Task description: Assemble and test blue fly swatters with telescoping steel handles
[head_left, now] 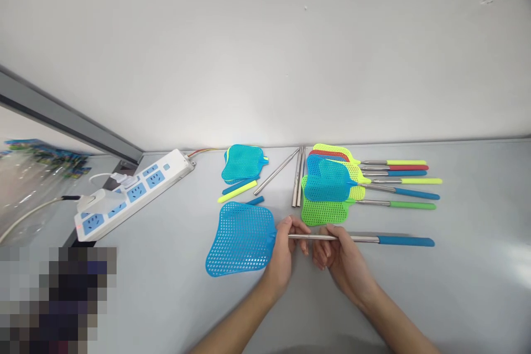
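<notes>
- Table point(166, 282): grey, carries everything I'm handling.
- Stack point(327, 185): finished-looking swatters beyond my right hand, heads left, handles right, so lined up roughly with mine.
- Strip point(135, 193): far left, slanted, well apart from my hands.
- Blue swatter point(244, 239): in my hands, near side of the stack. Long axis runs left to right, about parallel to the table's back edge. Head points left, blue grip point(406, 241) right. Can't tell if it touches the table.
- Left hand point(282, 249): nearer the head, fingers closed round the rod just beside the neck.
- Right hand point(346, 257): nearer the grip, fingers pinched narrow on the rod point(365, 239), thumb on top; grip lies off to its right. Short bare length of rod between my hands.
- Loose heads point(244, 165): piled beyond my left hand.
- Tubes point(297, 177): bare metal, three, between loose heads and stack; one slanted, two side by side pointing away from me.
- Sleeves point(237, 192): yellow and blue, beside the loose heads; one blue partly behind my swatter's head.
</notes>
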The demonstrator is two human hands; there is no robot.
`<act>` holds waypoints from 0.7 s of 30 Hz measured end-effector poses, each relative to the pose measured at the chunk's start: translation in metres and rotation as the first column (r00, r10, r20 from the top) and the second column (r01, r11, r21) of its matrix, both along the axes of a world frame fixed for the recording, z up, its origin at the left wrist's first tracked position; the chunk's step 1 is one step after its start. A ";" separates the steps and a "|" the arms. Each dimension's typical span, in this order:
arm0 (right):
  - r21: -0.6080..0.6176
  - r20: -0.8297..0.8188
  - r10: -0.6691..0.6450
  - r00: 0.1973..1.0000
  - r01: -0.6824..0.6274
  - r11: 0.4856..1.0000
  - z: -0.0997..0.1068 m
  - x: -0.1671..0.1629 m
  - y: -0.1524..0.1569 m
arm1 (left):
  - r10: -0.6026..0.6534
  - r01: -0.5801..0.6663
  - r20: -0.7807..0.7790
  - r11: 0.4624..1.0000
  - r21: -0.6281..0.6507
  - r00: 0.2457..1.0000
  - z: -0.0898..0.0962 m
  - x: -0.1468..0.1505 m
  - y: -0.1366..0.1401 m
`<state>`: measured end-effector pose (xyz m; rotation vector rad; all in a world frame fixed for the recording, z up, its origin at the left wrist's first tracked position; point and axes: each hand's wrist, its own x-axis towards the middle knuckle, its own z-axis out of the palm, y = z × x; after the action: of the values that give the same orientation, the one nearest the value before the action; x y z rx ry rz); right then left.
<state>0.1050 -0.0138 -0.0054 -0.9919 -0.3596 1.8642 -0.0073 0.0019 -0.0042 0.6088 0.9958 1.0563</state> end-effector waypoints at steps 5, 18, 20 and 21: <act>0.007 -0.006 -0.005 1.000 0.005 1.000 0.000 0.000 0.000 | 0.009 -0.009 -0.004 1.000 -0.002 1.000 -0.001 0.000 0.000; 0.014 -0.004 -0.006 1.000 0.006 1.000 0.000 0.000 0.000 | 0.011 -0.011 -0.003 1.000 0.016 1.000 -0.001 0.001 0.000; 0.014 -0.003 -0.005 1.000 0.005 1.000 0.000 -0.001 0.000 | 0.011 -0.011 0.002 1.000 0.020 1.000 -0.002 0.001 0.001; 0.015 -0.003 -0.005 1.000 0.005 1.000 0.000 -0.001 0.000 | 0.012 -0.012 0.003 1.000 0.020 1.000 -0.002 0.001 0.001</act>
<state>0.1045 -0.0134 -0.0056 -0.9791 -0.3688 1.8559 -0.0064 0.0026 -0.0062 0.6181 0.9878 1.0783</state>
